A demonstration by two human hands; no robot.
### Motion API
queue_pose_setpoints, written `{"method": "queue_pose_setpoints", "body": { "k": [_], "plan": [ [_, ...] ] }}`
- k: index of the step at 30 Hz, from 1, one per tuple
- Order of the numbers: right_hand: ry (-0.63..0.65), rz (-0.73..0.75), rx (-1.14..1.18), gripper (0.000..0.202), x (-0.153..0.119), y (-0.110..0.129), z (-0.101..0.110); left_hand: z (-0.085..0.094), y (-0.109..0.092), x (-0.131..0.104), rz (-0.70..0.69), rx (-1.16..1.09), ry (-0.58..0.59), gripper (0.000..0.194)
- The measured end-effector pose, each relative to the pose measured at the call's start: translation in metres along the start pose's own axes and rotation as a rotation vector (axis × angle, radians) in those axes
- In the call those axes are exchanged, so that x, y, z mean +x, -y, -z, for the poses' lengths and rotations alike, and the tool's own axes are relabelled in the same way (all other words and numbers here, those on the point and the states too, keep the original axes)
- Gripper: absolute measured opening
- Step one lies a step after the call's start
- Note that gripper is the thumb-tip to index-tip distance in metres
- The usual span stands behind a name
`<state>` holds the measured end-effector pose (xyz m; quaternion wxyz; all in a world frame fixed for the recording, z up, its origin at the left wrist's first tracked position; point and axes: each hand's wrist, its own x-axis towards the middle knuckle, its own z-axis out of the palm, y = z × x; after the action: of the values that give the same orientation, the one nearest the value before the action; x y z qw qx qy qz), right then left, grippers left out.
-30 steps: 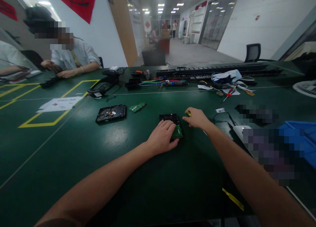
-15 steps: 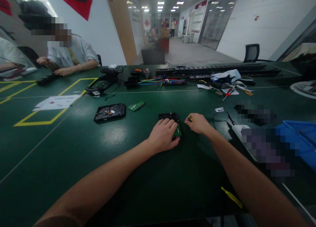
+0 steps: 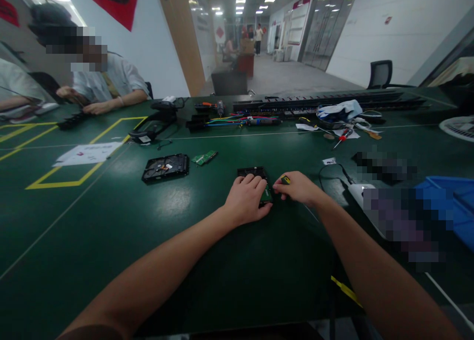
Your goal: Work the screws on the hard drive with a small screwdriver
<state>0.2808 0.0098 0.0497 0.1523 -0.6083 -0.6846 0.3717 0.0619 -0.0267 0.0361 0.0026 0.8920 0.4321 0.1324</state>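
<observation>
My left hand point(image 3: 247, 198) lies over a black hard drive point(image 3: 252, 171), fingers across its top and thumb at the near right edge. Part of a green circuit board point(image 3: 265, 196) shows beside the fingers. Just right of the drive, my right hand point(image 3: 296, 187) is closed on a screwdriver with a yellow-and-black handle point(image 3: 285, 180). Its thin shaft seems to run back under the wrist. The fingertips come close to the drive's right side; whether they touch it I cannot tell. Another hard drive point(image 3: 165, 168) and loose green circuit boards point(image 3: 205, 158) lie to the left.
Along the back are a power drill point(image 3: 221, 108), coloured wires point(image 3: 237, 122), long black rails point(image 3: 318, 103) and a red-handled screwdriver point(image 3: 344, 135). A blue bin point(image 3: 448, 202) stands right. A co-worker point(image 3: 111, 78) sits far left, near yellow tape marks and a paper sheet point(image 3: 87, 153).
My right hand has shifted slightly left towards the hard drive and turned, so more of the yellow-and-black handle and a thin shaft show. My left hand stays on the drive.
</observation>
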Motion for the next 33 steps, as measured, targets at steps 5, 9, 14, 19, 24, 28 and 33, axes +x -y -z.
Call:
{"method": "queue_pose_setpoints", "body": {
  "k": [5,9,14,19,24,28,33],
  "plan": [
    [0.08,0.011,0.343,0.015,0.002,-0.009,-0.002,-0.007,-0.008,0.001,0.109,0.042,-0.04,0.048],
    [0.041,0.033,0.312,0.019,0.001,-0.011,-0.006,-0.01,-0.012,-0.002,0.162,0.062,-0.06,0.06],
    [-0.028,0.137,0.046,0.018,-0.005,-0.009,-0.006,-0.009,-0.001,-0.017,0.079,-0.02,-0.055,0.081],
    [-0.09,0.258,-0.135,0.013,-0.01,0.0,-0.008,-0.01,0.014,-0.027,-0.015,-0.105,-0.027,0.09],
    [-0.117,0.269,-0.187,0.012,-0.016,0.007,-0.01,-0.01,0.018,-0.024,-0.044,-0.151,0.029,0.088],
    [-0.133,0.239,-0.192,0.012,-0.016,0.008,-0.008,-0.008,0.019,-0.024,-0.039,-0.141,0.067,0.087],
    [-0.132,0.174,-0.182,0.015,-0.013,0.006,-0.007,-0.008,0.017,-0.027,-0.017,-0.117,0.081,0.078]
  ]
}}
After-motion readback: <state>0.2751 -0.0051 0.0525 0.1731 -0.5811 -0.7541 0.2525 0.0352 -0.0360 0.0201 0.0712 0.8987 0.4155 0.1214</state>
